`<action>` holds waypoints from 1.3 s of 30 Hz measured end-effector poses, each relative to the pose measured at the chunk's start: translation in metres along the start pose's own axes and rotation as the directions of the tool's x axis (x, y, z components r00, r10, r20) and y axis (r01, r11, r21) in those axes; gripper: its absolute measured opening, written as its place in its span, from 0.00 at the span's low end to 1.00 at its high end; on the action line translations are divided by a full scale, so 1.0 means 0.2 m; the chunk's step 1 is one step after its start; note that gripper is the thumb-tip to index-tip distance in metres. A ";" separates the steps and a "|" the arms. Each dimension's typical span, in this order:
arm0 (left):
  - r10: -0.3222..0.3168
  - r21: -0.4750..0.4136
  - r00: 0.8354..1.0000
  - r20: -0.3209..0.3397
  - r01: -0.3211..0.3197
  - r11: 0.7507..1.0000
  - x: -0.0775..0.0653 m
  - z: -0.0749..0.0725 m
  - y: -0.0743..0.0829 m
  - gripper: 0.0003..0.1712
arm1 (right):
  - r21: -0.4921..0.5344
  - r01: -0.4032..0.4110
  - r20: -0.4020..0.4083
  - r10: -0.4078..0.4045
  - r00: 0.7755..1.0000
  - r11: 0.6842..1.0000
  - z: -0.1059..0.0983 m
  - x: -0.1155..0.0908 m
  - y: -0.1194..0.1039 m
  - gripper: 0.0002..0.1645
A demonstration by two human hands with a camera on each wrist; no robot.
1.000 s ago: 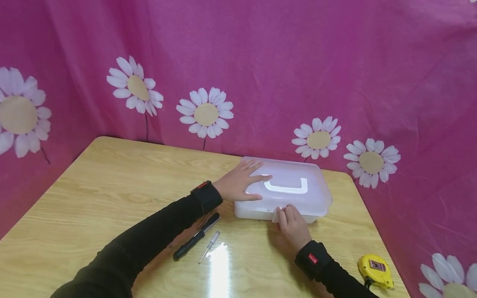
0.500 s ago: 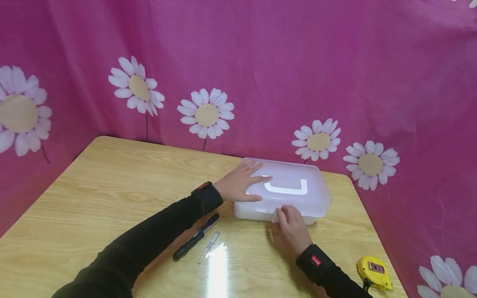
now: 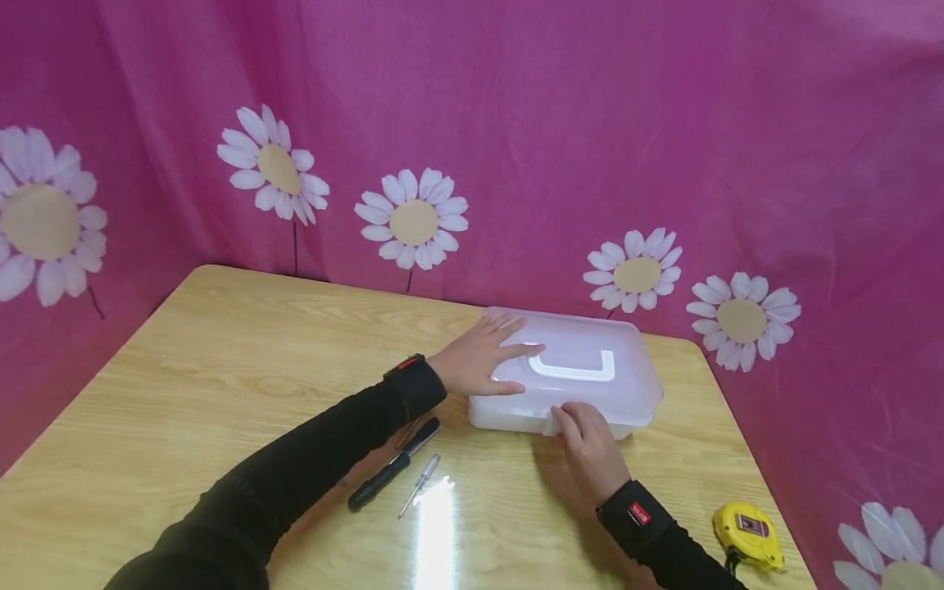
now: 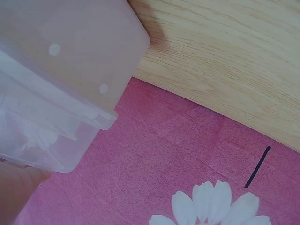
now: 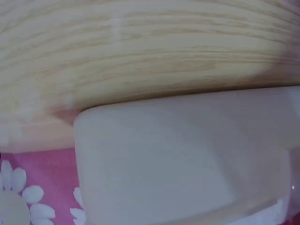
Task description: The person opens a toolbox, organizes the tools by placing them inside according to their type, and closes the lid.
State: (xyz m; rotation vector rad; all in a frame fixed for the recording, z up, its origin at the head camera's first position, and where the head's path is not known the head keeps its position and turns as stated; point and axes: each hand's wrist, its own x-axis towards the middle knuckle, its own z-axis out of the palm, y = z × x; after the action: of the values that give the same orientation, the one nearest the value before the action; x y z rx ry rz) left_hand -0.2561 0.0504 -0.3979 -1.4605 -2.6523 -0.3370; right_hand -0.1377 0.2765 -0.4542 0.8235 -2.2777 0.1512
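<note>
A translucent white plastic storage box (image 3: 627, 360) with a lid and a white carry handle (image 3: 575, 374) stands near the table's back right corner. My left hand (image 3: 479, 358) lies spread on the left part of the lid, one fingertip at the handle's left end. At the front side, my right hand (image 3: 592, 447) has its bent fingers on the small front latch (image 3: 550, 424), which they partly cover. In the left wrist view, a finger (image 4: 21, 187) shows at the box's lid edge. The box's lower wall (image 5: 178, 159) fills much of the right wrist view.
A black-handled screwdriver (image 3: 379, 483) and a small clear-handled screwdriver (image 3: 420, 483) lie in front of the box, beside my left sleeve. A yellow tape measure (image 3: 748, 533) sits near the table's right edge. A pink flowered cloth (image 3: 516, 147) hangs behind the wooden table (image 3: 243, 352).
My right fingers have shifted slightly upward at the latch and are less tightly bent. The left hand stays on the lid. The whole view has shifted a little.
</note>
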 end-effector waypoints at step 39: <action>0.027 -0.001 1.000 -0.012 -0.027 1.000 0.00 -0.02 0.00 0.39 | -0.091 0.061 -0.041 -0.065 0.997 0.994 0.07 -0.01 0.02 0.24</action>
State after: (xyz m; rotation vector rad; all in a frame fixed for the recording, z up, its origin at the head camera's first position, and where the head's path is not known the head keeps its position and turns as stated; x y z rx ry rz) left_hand -0.2572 0.0497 -0.3945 -1.4884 -2.6206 -0.3437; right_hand -0.1476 0.2763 -0.4651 0.8353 -2.1979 0.0374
